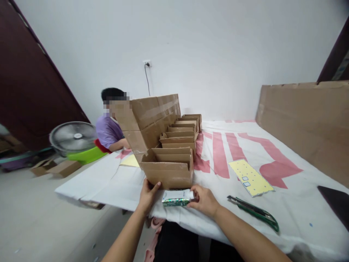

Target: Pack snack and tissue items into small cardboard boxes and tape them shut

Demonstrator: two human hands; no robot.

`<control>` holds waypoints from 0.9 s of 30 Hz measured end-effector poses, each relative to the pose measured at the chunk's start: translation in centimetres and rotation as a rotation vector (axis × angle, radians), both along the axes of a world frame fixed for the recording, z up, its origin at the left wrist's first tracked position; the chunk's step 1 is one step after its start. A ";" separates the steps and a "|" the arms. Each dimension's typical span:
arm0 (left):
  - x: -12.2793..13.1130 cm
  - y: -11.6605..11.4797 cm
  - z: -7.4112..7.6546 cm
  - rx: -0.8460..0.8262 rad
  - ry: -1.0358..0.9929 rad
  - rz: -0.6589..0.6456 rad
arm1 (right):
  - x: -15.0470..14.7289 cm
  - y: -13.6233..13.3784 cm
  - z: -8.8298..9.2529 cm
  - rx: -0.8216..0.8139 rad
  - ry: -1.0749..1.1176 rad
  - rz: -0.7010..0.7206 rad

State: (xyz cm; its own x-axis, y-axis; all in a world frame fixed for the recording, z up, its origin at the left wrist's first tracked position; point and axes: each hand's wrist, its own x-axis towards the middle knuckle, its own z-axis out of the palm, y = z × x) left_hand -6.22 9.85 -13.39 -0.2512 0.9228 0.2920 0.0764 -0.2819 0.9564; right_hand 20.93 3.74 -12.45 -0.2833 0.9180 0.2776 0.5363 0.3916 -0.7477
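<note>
A small drink carton (176, 197), white and shiny green with a white cap, lies on its side near the table's front edge. My right hand (204, 200) is closed around its cap end, thumb and fingers pinching it. Just behind the carton stands an open-topped cardboard box (167, 175), the nearest in a row. At that box's lower left corner is my left hand (147, 195), touching the cardboard with thumb and fingers apart. Further cardboard boxes (178, 140) run back in a line against a tall cardboard panel (156, 114).
A green utility knife (256, 211), blade out, and a yellow dotted card (251, 177) lie on the cloth-covered table (207, 185). A dark flat object (334, 203) and a large cardboard sheet (302, 127) are at right. A person (107, 131) sits beyond the panel, near a fan (73, 137).
</note>
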 end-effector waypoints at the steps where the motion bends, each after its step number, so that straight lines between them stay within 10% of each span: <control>1: 0.0 0.0 0.0 0.000 -0.004 0.000 | 0.0 0.0 0.0 0.010 -0.005 0.007; 27: -0.4 0.5 -0.7 -0.009 -0.078 0.003 | 0.0 0.1 -0.3 0.094 0.034 0.094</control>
State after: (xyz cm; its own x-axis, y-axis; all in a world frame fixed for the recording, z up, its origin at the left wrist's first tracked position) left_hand -6.67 10.35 -14.04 -0.2755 0.9247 0.2629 0.0021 -0.2729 0.9620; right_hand 20.96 3.84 -12.75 -0.3561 0.8572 0.3719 0.4685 0.5082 -0.7227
